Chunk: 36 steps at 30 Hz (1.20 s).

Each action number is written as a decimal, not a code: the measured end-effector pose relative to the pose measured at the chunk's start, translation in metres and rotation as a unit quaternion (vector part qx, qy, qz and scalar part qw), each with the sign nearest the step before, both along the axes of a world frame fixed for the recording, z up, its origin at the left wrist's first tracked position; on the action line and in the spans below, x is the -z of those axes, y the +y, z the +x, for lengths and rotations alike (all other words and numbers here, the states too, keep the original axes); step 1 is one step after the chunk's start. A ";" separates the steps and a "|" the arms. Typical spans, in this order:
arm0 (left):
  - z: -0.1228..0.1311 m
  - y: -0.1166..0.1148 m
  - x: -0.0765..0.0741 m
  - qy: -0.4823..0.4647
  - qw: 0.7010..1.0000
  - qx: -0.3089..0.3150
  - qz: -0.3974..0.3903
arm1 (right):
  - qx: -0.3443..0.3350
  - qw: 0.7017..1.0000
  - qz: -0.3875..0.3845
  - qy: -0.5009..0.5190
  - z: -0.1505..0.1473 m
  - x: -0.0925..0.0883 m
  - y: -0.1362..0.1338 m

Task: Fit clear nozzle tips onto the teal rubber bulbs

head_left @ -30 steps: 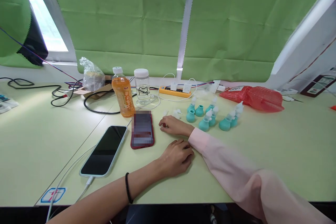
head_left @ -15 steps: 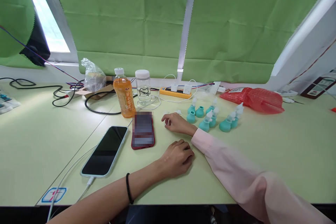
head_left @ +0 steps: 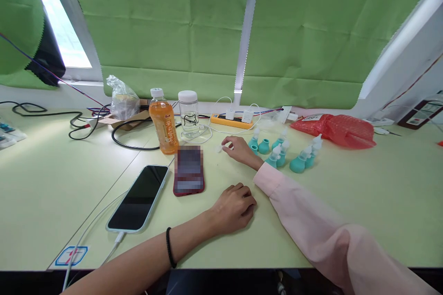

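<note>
My left hand (head_left: 234, 207) rests on the table near its front edge, fingers loosely curled and nothing visible in them. Farther back, my right hand (head_left: 239, 150) has thumb and forefinger curled in a pinch; a whitish bit shows between them, too small to name. Just left of those fingertips lies a small translucent piece (head_left: 218, 148). Behind and right of my right hand stand several teal squeeze bulbs, most with clear pointed nozzles, such as one nozzled bulb (head_left: 298, 163). An open-topped teal bulb (head_left: 264, 146) has no nozzle. My right wrist partly hides the nearest ones.
A dark-screened phone (head_left: 140, 198) on a charging cable and a red-cased phone (head_left: 188, 170) lie to the left. Behind them stand an orange drink bottle (head_left: 164, 122) and a clear bottle (head_left: 188, 115). A power strip (head_left: 231, 122) and red bag (head_left: 334, 131) are at the back.
My right hand has moved back and slightly right, away from the red-cased phone and over to the small translucent piece. My left hand stays where it was.
</note>
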<state>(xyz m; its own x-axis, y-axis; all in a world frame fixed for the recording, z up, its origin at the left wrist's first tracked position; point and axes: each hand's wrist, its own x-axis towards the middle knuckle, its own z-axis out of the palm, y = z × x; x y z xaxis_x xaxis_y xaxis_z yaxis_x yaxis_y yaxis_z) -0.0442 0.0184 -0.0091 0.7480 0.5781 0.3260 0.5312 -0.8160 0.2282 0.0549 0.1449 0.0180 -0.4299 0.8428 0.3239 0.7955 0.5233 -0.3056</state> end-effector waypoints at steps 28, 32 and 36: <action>0.000 0.000 -0.003 -0.073 0.994 -0.079 -0.022 | -0.021 0.987 0.006 -0.157 0.007 -0.002 -0.038; 0.001 0.001 -0.006 -0.162 0.973 -0.159 -0.033 | -0.118 0.992 -0.022 -0.030 0.030 -0.003 -0.064; 0.000 0.004 -0.008 -0.200 0.955 -0.215 -0.046 | -0.139 0.983 -0.048 0.111 0.055 0.012 -0.089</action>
